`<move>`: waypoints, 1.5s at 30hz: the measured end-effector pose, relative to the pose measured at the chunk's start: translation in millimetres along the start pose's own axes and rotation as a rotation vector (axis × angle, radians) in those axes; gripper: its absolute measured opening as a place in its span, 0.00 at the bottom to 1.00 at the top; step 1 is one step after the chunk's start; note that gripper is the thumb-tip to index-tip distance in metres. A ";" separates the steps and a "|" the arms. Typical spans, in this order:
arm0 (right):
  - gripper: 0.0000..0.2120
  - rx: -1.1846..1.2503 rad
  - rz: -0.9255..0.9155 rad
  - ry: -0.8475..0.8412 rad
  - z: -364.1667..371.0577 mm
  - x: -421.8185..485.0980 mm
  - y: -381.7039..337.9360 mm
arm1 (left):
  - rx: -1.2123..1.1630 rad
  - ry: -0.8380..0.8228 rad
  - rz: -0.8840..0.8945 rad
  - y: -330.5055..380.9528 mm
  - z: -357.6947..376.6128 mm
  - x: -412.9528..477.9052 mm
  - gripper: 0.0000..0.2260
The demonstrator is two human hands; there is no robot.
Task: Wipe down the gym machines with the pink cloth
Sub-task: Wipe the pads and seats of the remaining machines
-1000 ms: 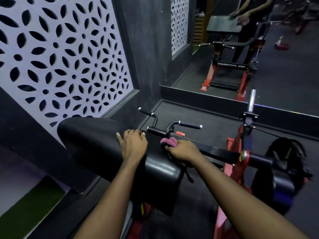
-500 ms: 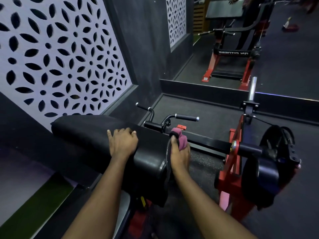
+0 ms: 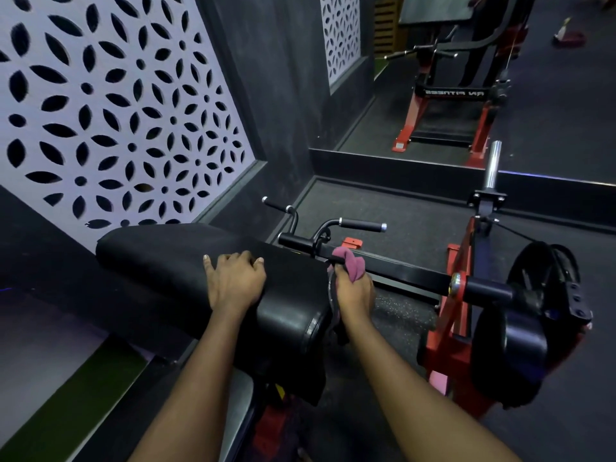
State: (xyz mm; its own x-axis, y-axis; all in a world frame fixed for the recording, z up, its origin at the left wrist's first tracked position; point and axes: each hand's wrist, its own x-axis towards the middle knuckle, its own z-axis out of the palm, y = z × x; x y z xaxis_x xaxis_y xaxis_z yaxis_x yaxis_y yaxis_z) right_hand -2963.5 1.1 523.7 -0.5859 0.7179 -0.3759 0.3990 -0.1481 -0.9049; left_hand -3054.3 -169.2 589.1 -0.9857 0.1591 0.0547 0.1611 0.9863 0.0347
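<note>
Head cam: the right hand [image 3: 353,291] has the pink cloth [image 3: 350,263] bunched up and pinched between thumb and fingers. It's shoved against the right end of the black pad [image 3: 160,255], just where the pad meets the black bar [image 3: 410,273].

A second ago that hand sat on top of the bar. Since then it's dropped and turned, so the cloth is now on the pad's side edge, and it's been about there for the last half second. My guess is the bar end got its pass and the pad edge is what's being wiped now.

The left hand [image 3: 235,283] hasn't budged. It's lying on top of the pad, fingers a bit spread and gently bent over the curve, gripping nothing, probably just bracing.

Further out, two handles [image 3: 361,225] stick up past the pad, and the bar runs right to a red frame [image 3: 456,315] and a weight plate [image 3: 546,278]. I'd say there's plenty of machine left to wipe.
</note>
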 end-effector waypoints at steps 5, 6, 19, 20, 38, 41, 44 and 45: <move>0.17 0.077 -0.190 0.011 1.1 -21.3 21.8 | 0.010 0.007 0.002 -1.9 5.9 3.7 0.19; 0.20 0.072 -0.195 0.009 2.7 -15.0 26.9 | 0.015 0.006 -0.001 -1.6 6.9 4.1 0.20; 0.27 -0.015 0.079 -0.064 13.0 131.4 68.2 | -0.167 0.128 -0.008 -4.8 8.4 2.4 0.12; 0.26 0.019 0.056 -0.082 3.5 123.6 52.9 | -0.239 0.157 0.006 -5.1 5.0 3.1 0.09; 0.21 0.593 -0.523 -0.650 -116.8 1.8 -133.6 | -0.737 -0.063 0.601 69.1 -134.3 8.7 0.04; 0.22 0.317 -0.557 -0.688 -127.1 5.0 -149.9 | -0.629 -0.009 0.726 72.8 -165.7 8.0 0.07; 0.18 0.074 -0.671 -0.720 -111.9 -3.4 -165.3 | -0.498 -0.020 0.814 81.6 -187.5 11.3 0.05; 0.17 0.068 -0.721 -0.702 -106.6 -6.4 -169.0 | -0.475 -0.028 0.804 82.2 -192.3 12.3 0.06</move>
State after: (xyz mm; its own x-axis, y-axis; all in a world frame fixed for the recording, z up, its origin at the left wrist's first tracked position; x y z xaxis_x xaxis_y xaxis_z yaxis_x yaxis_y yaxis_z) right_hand -2952.0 94.0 700.3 -0.9630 0.0921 0.2533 -0.2431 0.1090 -0.9639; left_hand -3043.8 -94.4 784.5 -0.5693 0.7933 0.2158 0.7923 0.4594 0.4015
